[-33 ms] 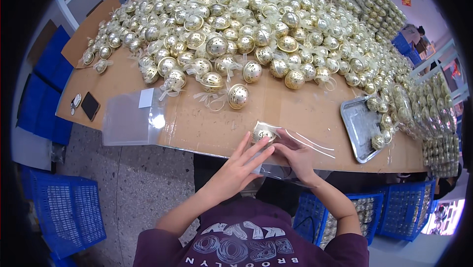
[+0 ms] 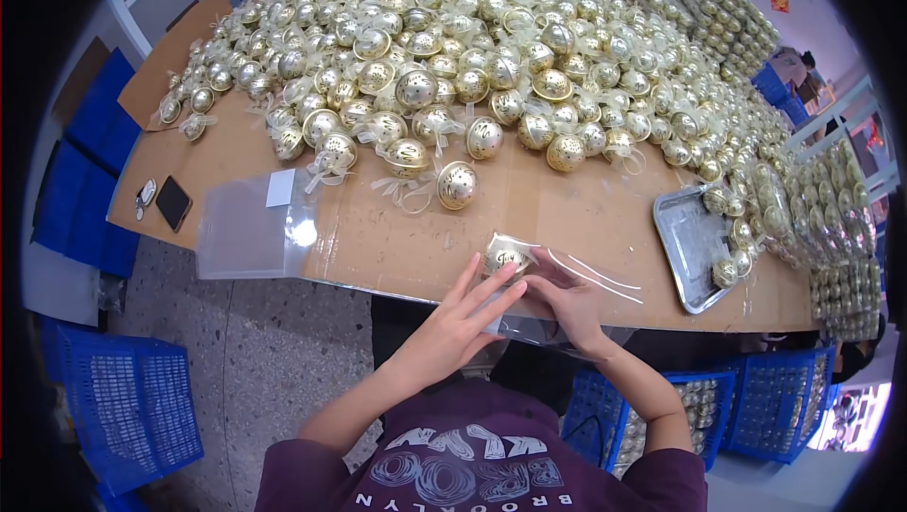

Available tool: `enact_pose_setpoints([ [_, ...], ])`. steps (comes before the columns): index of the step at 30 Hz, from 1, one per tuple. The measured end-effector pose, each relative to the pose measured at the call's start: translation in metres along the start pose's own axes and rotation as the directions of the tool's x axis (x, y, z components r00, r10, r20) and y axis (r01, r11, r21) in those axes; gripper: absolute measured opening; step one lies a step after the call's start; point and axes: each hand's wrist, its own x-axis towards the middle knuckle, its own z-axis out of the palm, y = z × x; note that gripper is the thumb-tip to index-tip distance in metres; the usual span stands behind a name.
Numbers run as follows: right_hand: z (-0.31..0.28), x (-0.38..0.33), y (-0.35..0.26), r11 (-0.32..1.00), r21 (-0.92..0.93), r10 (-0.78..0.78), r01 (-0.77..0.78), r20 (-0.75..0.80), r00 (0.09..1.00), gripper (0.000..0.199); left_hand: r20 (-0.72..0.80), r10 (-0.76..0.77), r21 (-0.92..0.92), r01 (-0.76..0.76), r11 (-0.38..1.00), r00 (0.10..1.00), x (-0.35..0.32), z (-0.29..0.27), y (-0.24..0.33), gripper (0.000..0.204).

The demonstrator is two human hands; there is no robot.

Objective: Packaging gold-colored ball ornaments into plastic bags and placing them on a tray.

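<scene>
No visible change, bagging seemingly unadvanced; left hand (image 2: 460, 323) spread, shiny gold ball (image 2: 504, 252) under fingertips (image 2: 508, 270); right hand (image 2: 572, 306) pinching clear plastic bag (image 2: 597, 274)

bauble (image 2: 501, 250): glossy, metallic | bag (image 2: 595, 281): clear, smooth plastic | tabletop (image 2: 373, 238): matt cardboard | tray (image 2: 686, 247): shiny metal

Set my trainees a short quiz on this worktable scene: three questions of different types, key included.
1. The phone lies on: (a) a blue crate, (b) the cardboard-covered table, (c) the floor.
2. True or false: the metal tray lies to the right of both hands.
3. What see-through material do the left hand and right hand touch around the gold ball ornament?

Key: 1. b. 2. True. 3. Clear plastic.
</scene>
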Motion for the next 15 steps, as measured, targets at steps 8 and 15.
enact_pose_setpoints([
  [8, -0.086, 0.013, -0.055, 0.931, -0.227, 0.358, -0.287, 0.400, 0.844, 0.036, -0.017, -0.067, 0.126, 0.069, 0.990, 0.998, -0.001, -0.002, 0.011, 0.076],
  [15, -0.044, 0.068, -0.133, 0.482, -0.835, -0.240, 0.265, 0.165, 0.957, 0.024, -0.054, -0.076, 0.175, 0.085, 0.981, 0.996, -0.003, 0.004, 0.016, 0.077],
])
